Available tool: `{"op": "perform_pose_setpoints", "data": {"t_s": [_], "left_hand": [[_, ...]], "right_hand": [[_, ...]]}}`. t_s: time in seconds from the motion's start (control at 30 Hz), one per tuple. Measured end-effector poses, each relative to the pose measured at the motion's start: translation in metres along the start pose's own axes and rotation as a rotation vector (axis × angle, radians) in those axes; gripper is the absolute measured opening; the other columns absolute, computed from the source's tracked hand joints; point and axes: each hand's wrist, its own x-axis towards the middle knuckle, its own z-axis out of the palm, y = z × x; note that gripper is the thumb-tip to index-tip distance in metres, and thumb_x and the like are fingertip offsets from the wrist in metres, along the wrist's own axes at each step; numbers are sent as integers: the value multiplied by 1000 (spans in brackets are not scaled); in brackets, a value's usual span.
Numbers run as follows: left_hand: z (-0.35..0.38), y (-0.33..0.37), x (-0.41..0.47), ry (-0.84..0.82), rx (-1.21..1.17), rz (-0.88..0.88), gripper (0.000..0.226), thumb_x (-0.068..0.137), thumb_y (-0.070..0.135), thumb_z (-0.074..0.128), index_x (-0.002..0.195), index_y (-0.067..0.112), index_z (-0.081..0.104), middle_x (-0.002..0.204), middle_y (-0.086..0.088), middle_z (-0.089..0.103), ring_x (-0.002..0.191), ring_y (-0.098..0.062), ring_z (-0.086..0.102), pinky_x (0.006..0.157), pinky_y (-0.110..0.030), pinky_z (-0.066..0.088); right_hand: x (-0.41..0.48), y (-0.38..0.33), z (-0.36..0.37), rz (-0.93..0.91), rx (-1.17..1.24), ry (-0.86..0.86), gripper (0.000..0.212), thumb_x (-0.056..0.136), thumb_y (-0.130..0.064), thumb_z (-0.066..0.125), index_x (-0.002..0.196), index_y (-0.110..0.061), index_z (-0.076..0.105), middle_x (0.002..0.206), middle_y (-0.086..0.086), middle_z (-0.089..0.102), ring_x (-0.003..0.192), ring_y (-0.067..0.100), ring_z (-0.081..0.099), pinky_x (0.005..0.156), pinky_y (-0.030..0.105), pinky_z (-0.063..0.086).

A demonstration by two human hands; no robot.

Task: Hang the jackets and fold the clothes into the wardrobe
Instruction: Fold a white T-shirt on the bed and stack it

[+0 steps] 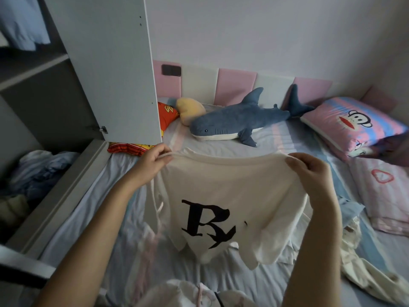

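We hold the cream top [223, 196] up over the bed [276, 138], our left hand [155, 161] and right hand [309, 171] each with a pinching grip on its upper edge, so folding seems underway and laying it flat should come next.

The open wardrobe door [110, 63] covers much of the red-orange cushion [168, 111]. On the cream T-shirt [232, 178], folds break the black print [205, 220], and only an R reads. The picture's top edge cuts off the blue garment [22, 23], and the bottom edge cuts off the white garment [186, 293]. The heap of clothes [42, 171] inside the wardrobe is too dim to sort.
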Motion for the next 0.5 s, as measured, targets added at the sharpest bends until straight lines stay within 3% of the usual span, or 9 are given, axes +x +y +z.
{"op": "perform_pose_setpoints", "data": {"t_s": [0.1, 0.17, 0.23, 0.37, 0.5], "left_hand": [[-5, -4, 6, 2, 233, 22, 19, 80, -3, 69, 83, 13, 59, 89, -12, 63, 87, -26, 60, 84, -36, 47], [-3, -2, 9, 170, 313, 85, 18, 72, -1, 76, 77, 9, 62, 82, -11, 64, 78, -28, 60, 74, -41, 51], [-4, 5, 13, 406, 341, 124, 19, 70, 0, 77, 72, 5, 59, 73, -9, 62, 67, -26, 57, 62, -35, 46], [-16, 0, 25, 391, 503, -34, 25, 72, 7, 76, 67, 13, 52, 68, -4, 60, 69, -31, 59, 58, -33, 42], [-33, 8, 36, 586, 554, 175, 16, 71, -10, 60, 72, 5, 54, 74, -11, 57, 67, -28, 52, 58, -31, 34]], "right_hand": [[7, 7, 13, -31, -80, 157, 8, 84, -9, 65, 82, -15, 69, 75, -4, 65, 80, 10, 57, 63, 4, 36], [5, 5, 24, -103, -46, 337, 9, 83, -9, 63, 85, -9, 71, 80, 2, 63, 78, 7, 55, 67, 6, 37], [9, 2, 30, -96, 68, 492, 7, 82, -15, 62, 81, -13, 69, 74, -2, 60, 71, 2, 51, 69, 17, 40], [28, 1, 28, 55, -154, 365, 26, 76, -41, 68, 69, -18, 60, 62, -3, 55, 66, 15, 51, 62, 29, 35], [41, 6, 21, -159, -261, 362, 10, 84, -25, 67, 80, -17, 65, 77, 3, 60, 76, 22, 54, 67, 29, 34]]}}
